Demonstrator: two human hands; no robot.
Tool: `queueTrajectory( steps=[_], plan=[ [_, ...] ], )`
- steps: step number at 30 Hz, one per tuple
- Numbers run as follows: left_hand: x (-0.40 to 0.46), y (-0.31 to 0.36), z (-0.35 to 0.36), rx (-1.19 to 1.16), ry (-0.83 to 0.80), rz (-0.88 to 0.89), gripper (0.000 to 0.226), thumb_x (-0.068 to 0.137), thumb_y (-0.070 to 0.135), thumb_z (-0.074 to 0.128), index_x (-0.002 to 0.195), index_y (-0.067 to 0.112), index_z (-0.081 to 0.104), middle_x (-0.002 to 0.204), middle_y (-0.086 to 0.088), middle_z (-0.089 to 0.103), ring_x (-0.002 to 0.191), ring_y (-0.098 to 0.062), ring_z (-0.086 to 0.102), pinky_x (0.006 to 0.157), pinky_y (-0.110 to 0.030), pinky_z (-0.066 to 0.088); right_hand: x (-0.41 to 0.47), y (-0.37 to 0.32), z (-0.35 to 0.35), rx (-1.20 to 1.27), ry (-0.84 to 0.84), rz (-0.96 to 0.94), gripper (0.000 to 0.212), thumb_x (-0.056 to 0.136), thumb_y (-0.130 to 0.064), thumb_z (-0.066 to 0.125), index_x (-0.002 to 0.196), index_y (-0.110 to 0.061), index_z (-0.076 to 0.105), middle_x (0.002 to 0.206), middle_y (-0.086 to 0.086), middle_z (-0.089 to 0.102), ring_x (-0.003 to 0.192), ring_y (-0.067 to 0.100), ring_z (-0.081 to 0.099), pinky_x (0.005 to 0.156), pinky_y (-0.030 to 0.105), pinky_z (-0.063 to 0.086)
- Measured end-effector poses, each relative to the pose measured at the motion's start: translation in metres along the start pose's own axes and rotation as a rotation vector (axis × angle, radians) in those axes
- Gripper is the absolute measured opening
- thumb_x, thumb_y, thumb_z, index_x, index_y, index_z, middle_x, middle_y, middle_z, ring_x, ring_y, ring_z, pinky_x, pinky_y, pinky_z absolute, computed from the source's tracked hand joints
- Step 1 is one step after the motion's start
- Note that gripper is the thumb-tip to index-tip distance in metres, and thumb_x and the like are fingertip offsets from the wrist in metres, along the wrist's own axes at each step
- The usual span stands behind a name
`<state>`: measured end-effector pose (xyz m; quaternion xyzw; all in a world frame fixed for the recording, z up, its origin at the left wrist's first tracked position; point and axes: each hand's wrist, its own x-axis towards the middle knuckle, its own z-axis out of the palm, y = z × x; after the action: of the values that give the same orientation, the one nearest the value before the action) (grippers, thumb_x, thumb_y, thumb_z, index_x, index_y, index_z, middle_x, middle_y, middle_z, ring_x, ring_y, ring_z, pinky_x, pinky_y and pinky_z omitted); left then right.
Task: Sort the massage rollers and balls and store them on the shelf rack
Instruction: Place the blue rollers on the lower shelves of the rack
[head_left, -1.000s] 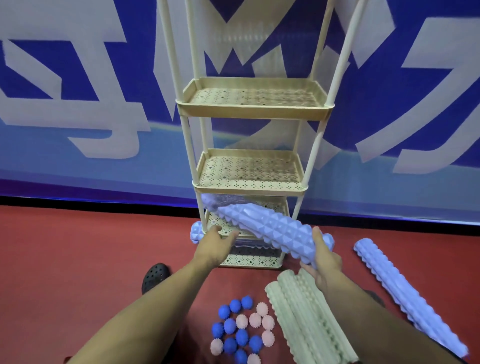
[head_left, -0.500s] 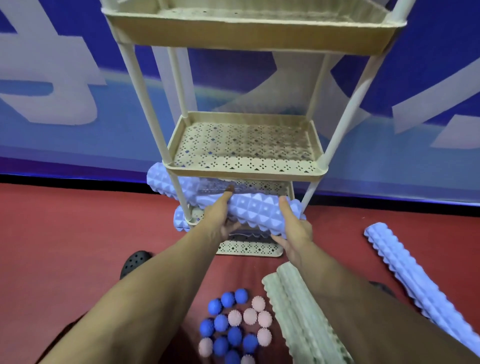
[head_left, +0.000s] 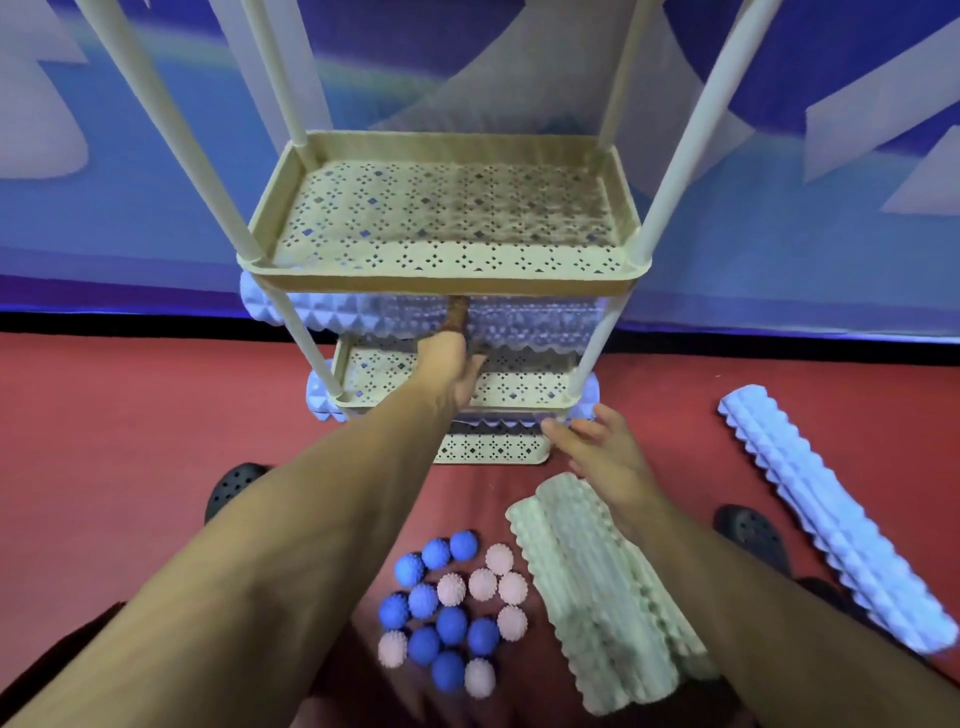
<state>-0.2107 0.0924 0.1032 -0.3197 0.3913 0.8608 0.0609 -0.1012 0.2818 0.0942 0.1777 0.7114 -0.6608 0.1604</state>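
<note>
Left hand (head_left: 457, 371) reaches in under the upper tray of the shelf rack (head_left: 441, 283), one finger up against the lavender roller (head_left: 332, 314); whether the hand clasps it or only touches it cannot be told, the tray rim hides most of the fingers. That roller lies across the second-from-bottom tray, its left end sticking out past the left front post, its right part seen through the perforated tray above the hand. Below the left hand, a second lavender roller (head_left: 318, 392) lies on the bottom level, its ends poking out both sides of the rack.

Right hand (head_left: 597, 452) is free, fingers spread and relaxed, holding nothing, hovering just in front of the rack's lower right corner near that second roller's right end. Directly below the right hand on the red floor lie two pale green rollers (head_left: 597, 587) side by side, touching. To the right of the right hand, well apart, a third lavender roller (head_left: 826, 519) lies diagonally on the floor.

Below the left forearm, left of the green rollers, a cluster of spiky balls: blue balls (head_left: 441, 618) and pink balls (head_left: 493, 587), touching each other. Black shoes (head_left: 231, 488) show on both sides of the arms.
</note>
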Motion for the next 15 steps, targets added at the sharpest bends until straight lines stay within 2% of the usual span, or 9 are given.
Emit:
queueTrajectory(
  steps=[1, 3, 4, 6, 7, 9, 11, 13, 15],
  plan=[
    [0.000, -0.004, 0.004, 0.060, 0.000, -0.003, 0.020, 0.102, 0.017, 0.057, 0.117, 0.005, 0.055, 0.105, -0.011, 0.063, 0.080, -0.017, 0.065, 0.075, -0.033, 0.060, 0.003, 0.000, -0.002, -0.090, 0.015, -0.056, 0.058, 0.077, -0.033, 0.086, 0.120, -0.032, 0.047, 0.107, -0.020, 0.063, 0.093, -0.013, 0.064, 0.080, 0.010, 0.049],
    [0.000, -0.012, 0.006, 0.316, 0.016, -0.002, 0.030, 0.101, 0.034, 0.058, 0.107, 0.004, 0.058, 0.099, -0.011, 0.062, 0.080, -0.018, 0.063, 0.067, -0.028, 0.056, 0.006, 0.001, -0.007, -0.283, 0.031, -0.158, 0.035, 0.087, -0.028, 0.078, 0.111, -0.035, 0.053, 0.108, -0.017, 0.060, 0.100, -0.002, 0.063, 0.080, 0.015, 0.050],
    [-0.001, -0.016, 0.003, 0.542, 0.012, 0.016, 0.036, 0.101, 0.040, 0.055, 0.098, 0.004, 0.058, 0.089, -0.012, 0.059, 0.073, -0.019, 0.058, 0.063, -0.031, 0.051, 0.005, 0.000, -0.011, -0.416, 0.043, -0.194, 0.032, 0.090, -0.033, 0.074, 0.116, -0.034, 0.056, 0.115, -0.011, 0.060, 0.109, 0.008, 0.061, 0.086, 0.024, 0.050],
    [-0.003, -0.019, -0.007, 0.967, -0.016, 0.097, 0.043, 0.103, 0.043, 0.050, 0.087, 0.003, 0.055, 0.073, -0.013, 0.054, 0.060, -0.021, 0.050, 0.059, -0.040, 0.042, 0.003, -0.001, -0.019, -0.766, 0.056, -0.230, 0.046, 0.093, -0.044, 0.065, 0.135, -0.028, 0.052, 0.136, -0.006, 0.053, 0.124, 0.018, 0.054, 0.093, 0.033, 0.045],
    [-0.005, -0.020, -0.013, 1.124, -0.031, 0.146, 0.048, 0.101, 0.046, 0.050, 0.090, 0.000, 0.055, 0.075, -0.014, 0.057, 0.062, -0.024, 0.054, 0.062, -0.043, 0.045, 0.002, 0.000, -0.024, -0.909, 0.054, -0.227, 0.056, 0.095, -0.047, 0.060, 0.145, -0.025, 0.046, 0.148, -0.004, 0.046, 0.133, 0.020, 0.049, 0.100, 0.035, 0.043],
    [-0.010, -0.018, -0.025, 1.409, -0.040, 0.260, 0.063, 0.098, 0.055, 0.050, 0.114, -0.005, 0.057, 0.107, -0.020, 0.065, 0.093, -0.032, 0.066, 0.086, -0.048, 0.055, -0.002, 0.001, -0.030, -1.086, 0.015, -0.233, 0.065, 0.097, -0.051, 0.053, 0.154, -0.023, 0.035, 0.160, -0.004, 0.033, 0.144, 0.019, 0.037, 0.113, 0.036, 0.035],
    [-0.020, -0.017, -0.035, 1.586, -0.066, 0.390, 0.066, 0.099, 0.056, 0.048, 0.135, 0.001, 0.051, 0.134, -0.019, 0.055, 0.120, -0.034, 0.057, 0.105, -0.049, 0.047, -0.005, 0.001, -0.037, -1.171, -0.014, -0.234, 0.066, 0.098, -0.053, 0.050, 0.154, -0.024, 0.033, 0.162, -0.003, 0.031, 0.147, 0.019, 0.033, 0.116, 0.037, 0.032],
    [-0.033, -0.020, -0.043, 1.687, -0.106, 0.562, 0.059, 0.101, 0.051, 0.046, 0.141, 0.009, 0.050, 0.141, -0.014, 0.050, 0.127, -0.031, 0.051, 0.109, -0.046, 0.043, -0.006, 0.001, -0.047, -1.209, -0.016, -0.202, 0.066, 0.098, -0.053, 0.049, 0.155, -0.024, 0.031, 0.163, -0.002, 0.029, 0.148, 0.020, 0.031, 0.118, 0.038, 0.030],
    [-0.049, -0.029, -0.047, 1.793, -0.161, 0.774, 0.050, 0.102, 0.047, 0.045, 0.137, 0.012, 0.055, 0.137, -0.009, 0.054, 0.123, -0.027, 0.053, 0.105, -0.044, 0.045, -0.007, 0.002, -0.061, -1.216, -0.024, -0.156, 0.067, 0.099, -0.052, 0.047, 0.157, -0.025, 0.027, 0.166, -0.002, 0.023, 0.151, 0.020, 0.027, 0.121, 0.040, 0.026]
  ],
)
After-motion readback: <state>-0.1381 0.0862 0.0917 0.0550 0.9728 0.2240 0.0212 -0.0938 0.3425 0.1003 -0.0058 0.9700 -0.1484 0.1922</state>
